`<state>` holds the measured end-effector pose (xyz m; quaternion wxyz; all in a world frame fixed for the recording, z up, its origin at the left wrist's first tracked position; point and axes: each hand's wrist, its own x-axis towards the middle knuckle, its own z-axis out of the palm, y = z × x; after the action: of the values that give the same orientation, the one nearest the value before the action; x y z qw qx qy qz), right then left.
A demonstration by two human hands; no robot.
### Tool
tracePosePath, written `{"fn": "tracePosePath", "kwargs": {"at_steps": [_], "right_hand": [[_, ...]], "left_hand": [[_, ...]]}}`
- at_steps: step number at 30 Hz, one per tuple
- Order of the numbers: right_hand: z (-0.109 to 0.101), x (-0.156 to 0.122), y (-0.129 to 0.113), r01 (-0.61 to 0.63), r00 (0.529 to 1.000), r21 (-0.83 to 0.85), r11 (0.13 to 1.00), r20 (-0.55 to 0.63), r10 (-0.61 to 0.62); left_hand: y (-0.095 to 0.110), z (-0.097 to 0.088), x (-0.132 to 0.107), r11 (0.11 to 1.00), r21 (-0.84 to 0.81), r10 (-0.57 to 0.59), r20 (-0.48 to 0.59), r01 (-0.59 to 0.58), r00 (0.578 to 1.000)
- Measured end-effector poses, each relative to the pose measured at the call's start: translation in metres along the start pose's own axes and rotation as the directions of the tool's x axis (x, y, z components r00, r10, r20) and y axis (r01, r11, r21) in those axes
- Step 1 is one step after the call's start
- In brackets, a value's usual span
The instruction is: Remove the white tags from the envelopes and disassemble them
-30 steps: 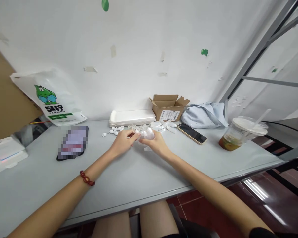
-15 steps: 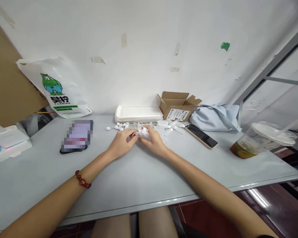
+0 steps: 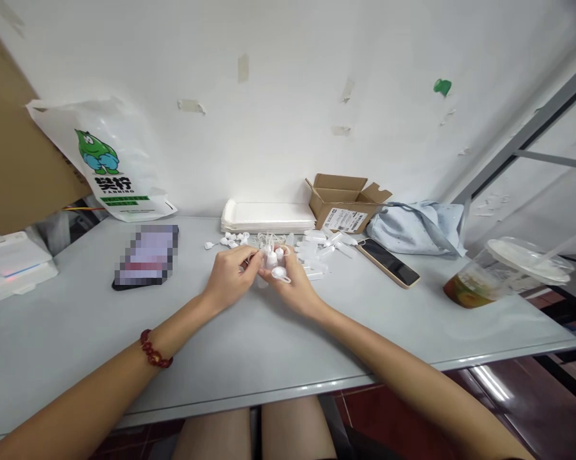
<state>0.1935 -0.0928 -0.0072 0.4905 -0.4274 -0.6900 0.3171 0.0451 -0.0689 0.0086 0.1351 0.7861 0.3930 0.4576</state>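
Note:
Small white plastic parts (image 3: pixel 272 259), rounded and cap-like with thin loops, are bunched between my hands above the grey table. My right hand (image 3: pixel 295 287) curls around them from the right, and one round piece with a ring (image 3: pixel 281 275) sticks out over its fingers. From the left, my left hand (image 3: pixel 233 275) pinches at the edge of the bunch; its fingertips partly hide what it grips. Several white caps (image 3: pixel 230 240) lie just beyond my left hand. Clear plastic tube-like pieces (image 3: pixel 319 249) are scattered beyond and beside my right hand.
White flat stacked sheets or trays (image 3: pixel 269 217) and an open cardboard box (image 3: pixel 340 204) stand against the wall. Right of them lie a blue cloth bag (image 3: pixel 417 227), a phone (image 3: pixel 391 262) and a drink cup (image 3: pixel 489 271). Another phone (image 3: pixel 147 255) and a white bag (image 3: pixel 120 160) are left.
The bunch of white parts has turned in my hands; rounded tops and a ring piece now show above my right fingers. Both hands stay in nearly the same place.

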Motion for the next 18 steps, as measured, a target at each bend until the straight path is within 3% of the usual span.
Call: {"fn": "tracePosePath", "kwargs": {"at_steps": [4, 10, 18], "right_hand": [[0.0, 0.003, 0.007, -0.11, 0.992, 0.089, 0.99, 0.065, 0.105], [-0.007, 0.011, 0.015, -0.259, 0.959, 0.118, 0.959, 0.148, 0.241], [-0.018, 0.018, 0.018, -0.145, 0.975, 0.088, 0.986, 0.182, 0.127]], "left_hand": [[0.0, -0.003, 0.001, 0.998, 0.043, 0.041, -0.038, -0.04, 0.998], [-0.009, 0.002, 0.001, 0.999, -0.031, 0.028, 0.066, -0.026, 0.997], [-0.019, 0.01, -0.001, 0.968, -0.216, -0.111, 0.075, 0.125, 0.991]]}}
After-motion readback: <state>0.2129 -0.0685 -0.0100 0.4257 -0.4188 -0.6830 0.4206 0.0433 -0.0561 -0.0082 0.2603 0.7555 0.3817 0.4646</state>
